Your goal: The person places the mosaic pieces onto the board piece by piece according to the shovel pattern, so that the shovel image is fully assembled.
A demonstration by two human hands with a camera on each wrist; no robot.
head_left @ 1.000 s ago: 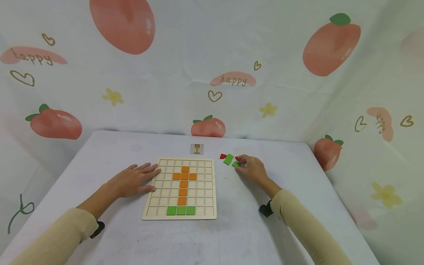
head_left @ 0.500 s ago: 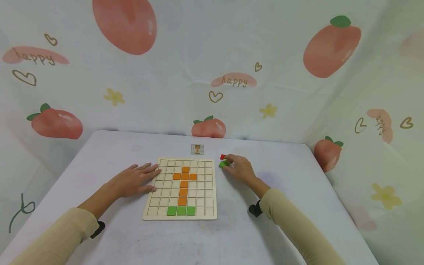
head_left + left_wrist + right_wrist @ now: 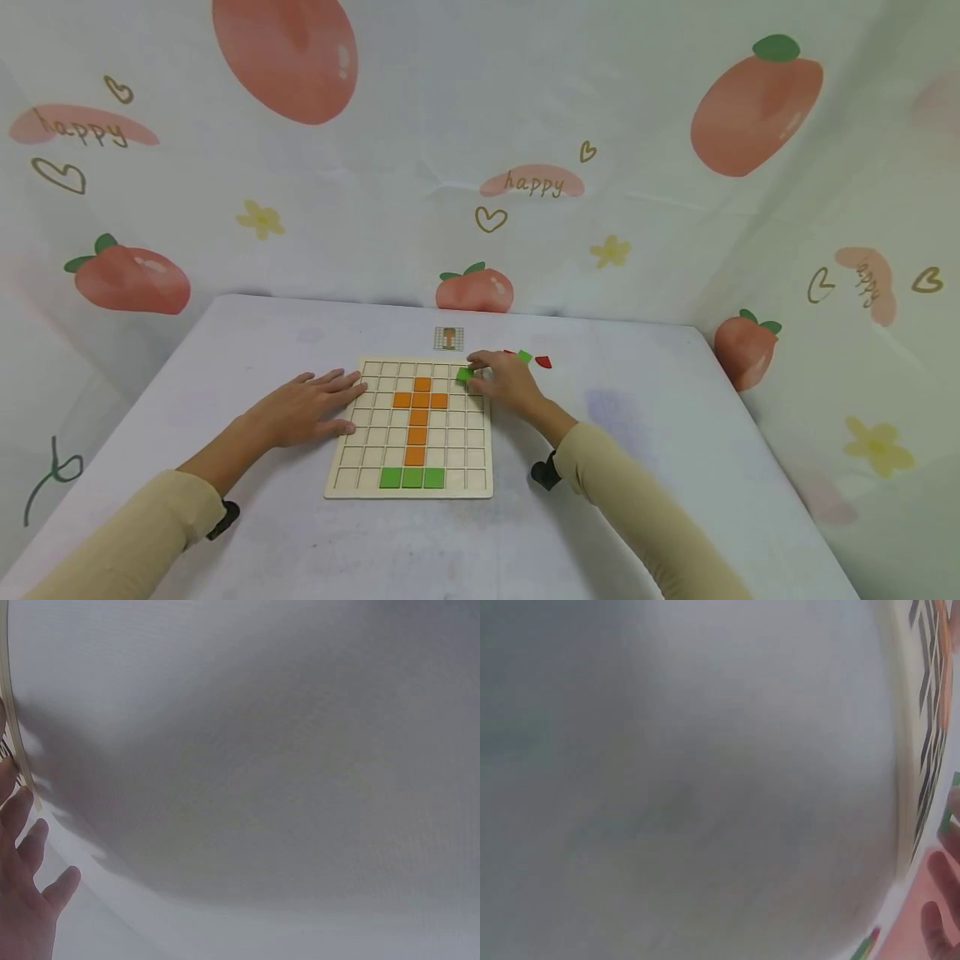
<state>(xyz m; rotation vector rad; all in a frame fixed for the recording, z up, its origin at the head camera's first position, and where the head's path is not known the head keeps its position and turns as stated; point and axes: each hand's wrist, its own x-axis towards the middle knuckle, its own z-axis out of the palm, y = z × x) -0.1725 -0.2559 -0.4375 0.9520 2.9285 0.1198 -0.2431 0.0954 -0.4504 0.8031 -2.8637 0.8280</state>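
We see the right hand (image 3: 510, 385) pinching 1 green tile (image 3: 464, 375) over the grid board (image 3: 455, 437); left hand (image 3: 306, 410), fingers spread, touches its left edge.

I can see two hands (image 3: 311, 408), one board (image 3: 375, 435), seven orange squares (image 3: 421, 400), five green pieces (image 3: 412, 477), two red pieces (image 3: 543, 362) and one little card (image 3: 448, 338) from here.

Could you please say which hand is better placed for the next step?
Probably the right hand: it pinches a green tile over the board, while the left hand touches the board's left edge.
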